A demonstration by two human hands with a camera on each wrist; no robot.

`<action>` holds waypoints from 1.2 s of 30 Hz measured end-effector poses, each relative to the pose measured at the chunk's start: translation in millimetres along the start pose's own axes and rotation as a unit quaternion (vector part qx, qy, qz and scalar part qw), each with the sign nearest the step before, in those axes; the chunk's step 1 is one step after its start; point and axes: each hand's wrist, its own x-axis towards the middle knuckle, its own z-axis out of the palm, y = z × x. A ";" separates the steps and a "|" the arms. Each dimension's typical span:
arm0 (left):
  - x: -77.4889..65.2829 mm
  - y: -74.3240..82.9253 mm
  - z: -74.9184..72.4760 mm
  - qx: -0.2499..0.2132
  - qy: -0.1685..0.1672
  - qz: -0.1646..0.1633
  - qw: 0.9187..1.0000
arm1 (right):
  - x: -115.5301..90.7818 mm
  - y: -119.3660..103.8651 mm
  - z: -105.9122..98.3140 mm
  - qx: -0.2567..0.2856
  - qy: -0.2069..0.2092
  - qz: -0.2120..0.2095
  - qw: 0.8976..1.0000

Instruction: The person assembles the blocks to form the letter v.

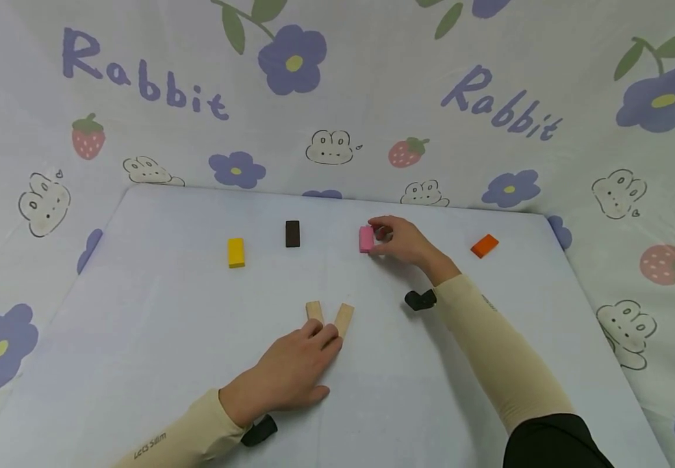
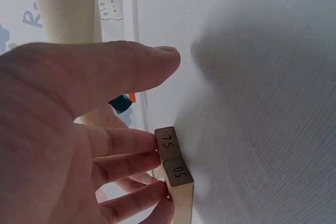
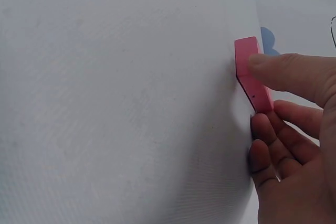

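Near the middle of the table, my left hand (image 1: 296, 366) touches two plain wooden blocks with its fingertips. The left block (image 1: 313, 309) and right block (image 1: 345, 317) form a V in the head view, with near ends together. Printed digits show on the end faces of one block (image 2: 167, 143) and the other (image 2: 178, 173) in the left wrist view; the thumb stays apart from them. Farther back, my right hand (image 1: 404, 240) pinches a pink block (image 1: 366, 240) between thumb and fingers. In the right wrist view the thumb lies on the pink block (image 3: 247, 51).
A yellow block (image 1: 236, 253) and a dark brown block (image 1: 293, 234) lie at the back left of the white table (image 1: 138, 312). An orange block (image 1: 484, 246) lies to the right of the right hand. Behind the table hangs a printed cloth (image 1: 372, 97).
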 end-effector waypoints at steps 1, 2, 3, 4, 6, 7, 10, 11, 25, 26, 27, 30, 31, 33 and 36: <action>-0.1 0.3 -0.4 0.000 -0.001 0.000 1.000 | -0.3 0.5 0.3 0.001 0.004 0.001 1.000; -0.1 0.6 -0.6 0.001 -0.002 -0.001 1.000 | -0.7 0.8 0.6 0.002 0.007 0.002 1.000; 0.0 0.7 -0.7 0.004 -0.004 -0.001 1.000 | -1.0 1.3 1.1 0.003 0.010 0.004 1.000; 0.1 0.9 -0.6 0.007 -0.006 -0.001 1.000 | -1.6 1.4 1.4 0.003 0.013 0.006 1.000; 0.2 1.2 0.0 0.011 -0.010 -0.001 1.000 | -2.5 1.8 2.2 0.008 0.017 0.011 1.000; 0.0 1.4 0.3 0.013 -0.011 -0.002 1.000 | -3.2 1.4 2.5 0.010 0.019 0.014 1.000; -0.2 1.8 1.5 0.017 -0.014 -0.003 1.000 | -4.1 1.6 3.5 0.009 0.023 0.018 1.000; -0.3 1.9 1.8 0.017 -0.014 -0.003 1.000 | -4.3 1.7 3.8 0.009 0.025 0.017 1.000; -0.3 2.6 3.7 0.021 -0.015 -0.001 1.000 | -8.6 8.9 9.8 0.012 0.057 0.016 0.998; -0.2 2.6 4.0 0.022 -0.015 -0.001 1.000 | -9.1 9.0 10.1 0.011 0.057 0.015 0.998; -0.1 2.5 4.3 0.023 -0.015 0.000 1.000 | -9.4 9.0 10.3 0.010 0.058 0.015 0.998; 0.1 2.4 5.2 0.026 -0.017 -0.001 1.000 | -10.5 8.4 9.8 0.008 0.062 0.012 0.998; 0.2 2.3 5.5 0.027 -0.017 -0.001 0.999 | -11.0 8.0 9.5 0.008 0.063 0.011 0.998; 0.4 2.2 5.9 0.028 -0.017 -0.001 0.999 | -11.5 8.0 8.8 0.009 0.065 0.010 0.998; 0.7 1.9 6.1 0.027 -0.018 -0.001 0.999 | -11.9 8.7 8.3 0.013 0.065 0.009 0.998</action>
